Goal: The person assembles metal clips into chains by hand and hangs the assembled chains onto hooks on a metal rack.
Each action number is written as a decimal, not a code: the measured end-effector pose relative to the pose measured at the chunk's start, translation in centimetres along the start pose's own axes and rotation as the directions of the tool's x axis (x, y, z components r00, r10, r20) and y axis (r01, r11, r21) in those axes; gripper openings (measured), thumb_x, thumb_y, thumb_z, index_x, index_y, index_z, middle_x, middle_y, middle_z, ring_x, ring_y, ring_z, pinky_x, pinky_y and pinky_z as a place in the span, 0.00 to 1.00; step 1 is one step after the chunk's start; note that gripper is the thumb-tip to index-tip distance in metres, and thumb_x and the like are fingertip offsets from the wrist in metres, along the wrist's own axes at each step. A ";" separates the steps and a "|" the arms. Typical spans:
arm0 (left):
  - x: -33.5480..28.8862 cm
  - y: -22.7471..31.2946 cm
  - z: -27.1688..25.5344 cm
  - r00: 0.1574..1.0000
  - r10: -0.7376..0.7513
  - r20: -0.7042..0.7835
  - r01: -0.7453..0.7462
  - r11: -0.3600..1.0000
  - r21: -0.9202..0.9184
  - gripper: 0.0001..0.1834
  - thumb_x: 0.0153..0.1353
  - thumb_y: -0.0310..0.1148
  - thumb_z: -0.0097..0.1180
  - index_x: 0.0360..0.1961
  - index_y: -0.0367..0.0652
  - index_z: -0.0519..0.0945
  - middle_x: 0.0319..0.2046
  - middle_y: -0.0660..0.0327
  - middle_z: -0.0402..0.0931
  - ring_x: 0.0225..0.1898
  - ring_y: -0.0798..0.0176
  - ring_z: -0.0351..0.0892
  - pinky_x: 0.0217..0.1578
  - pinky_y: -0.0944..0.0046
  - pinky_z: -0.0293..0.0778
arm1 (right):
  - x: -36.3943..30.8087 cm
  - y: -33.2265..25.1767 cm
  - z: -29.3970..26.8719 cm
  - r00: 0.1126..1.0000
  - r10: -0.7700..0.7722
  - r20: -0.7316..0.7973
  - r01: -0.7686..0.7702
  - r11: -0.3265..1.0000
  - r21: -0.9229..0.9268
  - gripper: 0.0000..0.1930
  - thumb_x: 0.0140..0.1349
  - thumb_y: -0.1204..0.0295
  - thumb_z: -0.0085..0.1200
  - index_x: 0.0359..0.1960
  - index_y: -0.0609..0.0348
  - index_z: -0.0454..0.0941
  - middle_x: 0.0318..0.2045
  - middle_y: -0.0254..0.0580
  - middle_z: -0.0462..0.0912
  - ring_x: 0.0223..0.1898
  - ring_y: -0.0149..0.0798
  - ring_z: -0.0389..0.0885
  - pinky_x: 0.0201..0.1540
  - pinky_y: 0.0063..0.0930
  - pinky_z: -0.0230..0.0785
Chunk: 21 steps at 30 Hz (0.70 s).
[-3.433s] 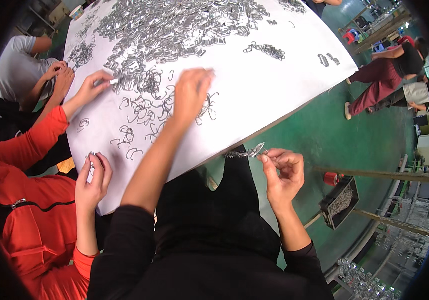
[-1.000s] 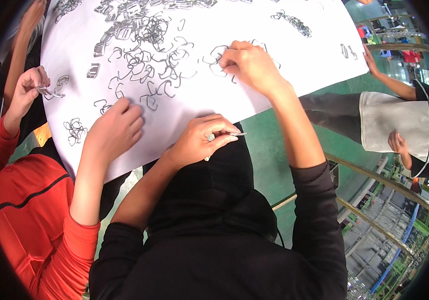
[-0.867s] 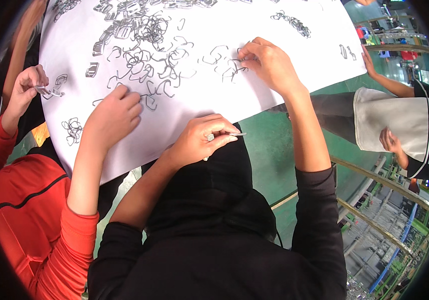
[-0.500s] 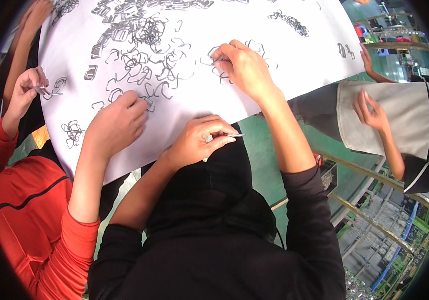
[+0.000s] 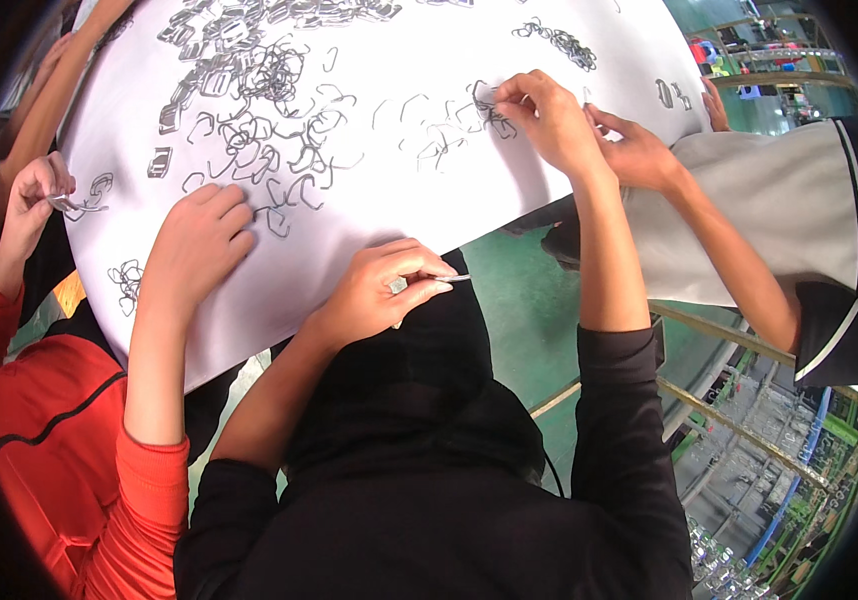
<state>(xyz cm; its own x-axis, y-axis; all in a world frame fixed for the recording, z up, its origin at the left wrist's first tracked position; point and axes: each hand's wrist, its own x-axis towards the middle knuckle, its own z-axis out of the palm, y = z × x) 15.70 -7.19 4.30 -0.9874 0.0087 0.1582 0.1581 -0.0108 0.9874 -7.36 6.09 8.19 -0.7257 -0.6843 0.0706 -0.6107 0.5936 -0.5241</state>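
Note:
My left hand (image 5: 374, 292) is closed in a pinch at the near edge of the white-covered table, thumb and forefinger on a thin flat metal piece (image 5: 457, 278) seen edge-on. Farther right, my right hand (image 5: 559, 125) reaches over the table with curled, closed fingers. Its fingertips are at a small cluster of bent wire clips (image 5: 494, 120); whether one is between them is hidden. Paler, loosely scattered wire clips (image 5: 439, 145) lie just left of that cluster.
A tangled heap of wire clips (image 5: 274, 135) and a pile of flat metal buckles (image 5: 234, 35) cover the table's far left. A red-sleeved co-worker's hand (image 5: 204, 235) rests nearby on the left. Another co-worker's hand (image 5: 639, 150) is close behind my right hand.
My right hand has moved right across the scattered clips. The co-worker on the right has brought a hand over the table beside it. My left hand keeps its pinch, nearly still.

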 end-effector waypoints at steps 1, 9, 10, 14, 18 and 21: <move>0.0 0.0 0.0 1.000 0.001 0.002 -0.001 1.000 0.001 0.07 0.51 0.20 0.60 0.33 0.38 0.81 0.27 0.62 0.78 0.25 0.70 0.73 0.26 0.71 0.70 | -0.2 -0.4 0.0 1.000 0.020 0.024 -0.020 0.999 0.034 0.05 0.52 0.73 0.58 0.30 0.57 0.79 0.31 0.39 0.78 0.34 0.39 0.79 0.38 0.31 0.70; 0.2 0.3 -0.1 0.998 -0.050 0.045 0.047 0.998 0.050 0.07 0.51 0.17 0.58 0.33 0.35 0.80 0.30 0.58 0.78 0.28 0.69 0.77 0.30 0.72 0.73 | 0.5 -2.2 4.6 0.967 -0.239 0.092 0.250 0.959 -0.136 0.05 0.54 0.72 0.56 0.32 0.57 0.76 0.30 0.41 0.76 0.34 0.44 0.78 0.37 0.33 0.71; 0.2 0.3 -0.2 0.998 -0.035 0.048 0.031 0.997 0.071 0.06 0.52 0.16 0.58 0.32 0.33 0.79 0.31 0.57 0.78 0.30 0.68 0.78 0.32 0.72 0.74 | 0.7 -2.9 5.0 0.962 -0.265 0.072 0.273 0.949 -0.158 0.05 0.53 0.72 0.55 0.31 0.57 0.75 0.30 0.42 0.76 0.35 0.46 0.78 0.37 0.35 0.71; -0.1 0.3 0.0 0.998 -0.069 -0.004 0.069 0.997 0.027 0.07 0.50 0.15 0.57 0.32 0.34 0.80 0.30 0.57 0.78 0.31 0.68 0.78 0.33 0.71 0.74 | 0.0 -5.7 5.7 0.928 -0.352 -0.120 0.313 0.913 -0.260 0.06 0.50 0.72 0.52 0.27 0.61 0.72 0.28 0.43 0.75 0.34 0.45 0.77 0.37 0.37 0.71; 0.1 0.4 0.0 0.997 -0.074 0.016 0.073 0.997 0.029 0.08 0.50 0.15 0.57 0.32 0.34 0.80 0.30 0.57 0.78 0.31 0.68 0.78 0.34 0.71 0.74 | -1.1 -5.7 4.8 0.922 -0.286 -0.261 0.270 0.958 -0.096 0.04 0.51 0.74 0.52 0.28 0.60 0.72 0.24 0.44 0.76 0.32 0.46 0.77 0.35 0.38 0.70; -0.1 0.4 0.1 0.997 -0.074 0.012 0.074 0.997 0.016 0.08 0.50 0.15 0.57 0.32 0.34 0.80 0.30 0.58 0.78 0.31 0.68 0.78 0.34 0.71 0.74 | -1.8 -4.4 3.4 0.959 -0.026 -0.283 0.082 0.979 0.188 0.07 0.53 0.77 0.56 0.34 0.60 0.75 0.28 0.43 0.81 0.31 0.42 0.81 0.34 0.31 0.72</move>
<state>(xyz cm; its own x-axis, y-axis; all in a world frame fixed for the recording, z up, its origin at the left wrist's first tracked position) 15.84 -7.10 4.66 -0.9962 0.0210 0.0843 0.0844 0.0061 0.9964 -2.29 3.21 7.47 -0.7697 -0.5515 0.3215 -0.5975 0.4450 -0.6671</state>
